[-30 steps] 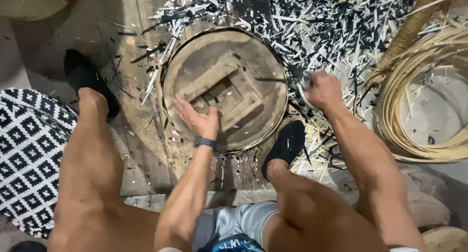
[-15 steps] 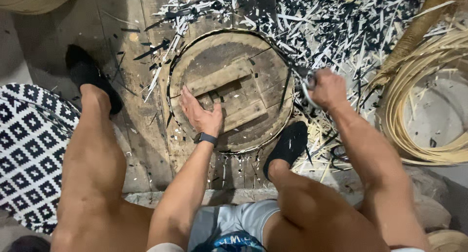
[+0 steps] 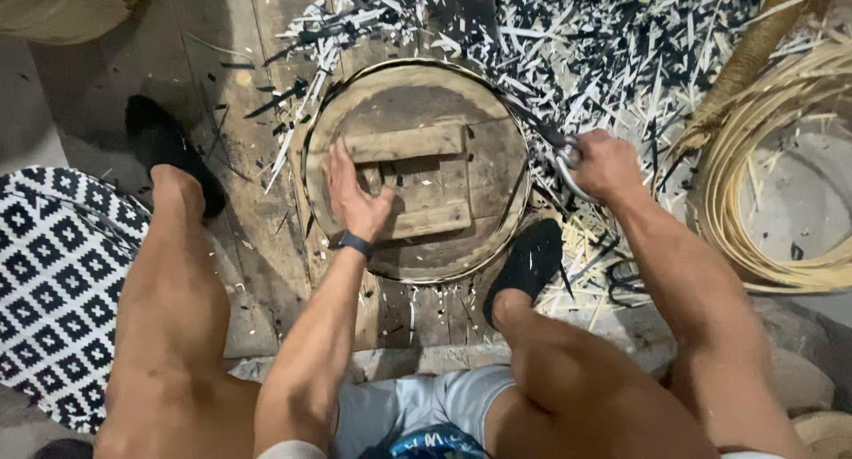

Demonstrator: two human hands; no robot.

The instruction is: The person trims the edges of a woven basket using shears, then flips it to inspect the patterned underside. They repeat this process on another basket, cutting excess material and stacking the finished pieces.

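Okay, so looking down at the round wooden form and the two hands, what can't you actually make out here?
Head view only:
- The tool in the right hand: the fist covers its grip; only metal loops and a dark blade show.
- The part of the round wooden form under the left hand: covered by the palm.
- The cane coil: cut off by the right edge.
- The offcuts on the floor: too small and tangled to tell apart.

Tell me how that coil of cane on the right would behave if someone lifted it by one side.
The coil of cane would probably sag and flex, since it is many thin loose loops. It looks light for its bulk: slender pale strips around an open middle. The loops might spring apart or slip, as no tie is visible holding them.
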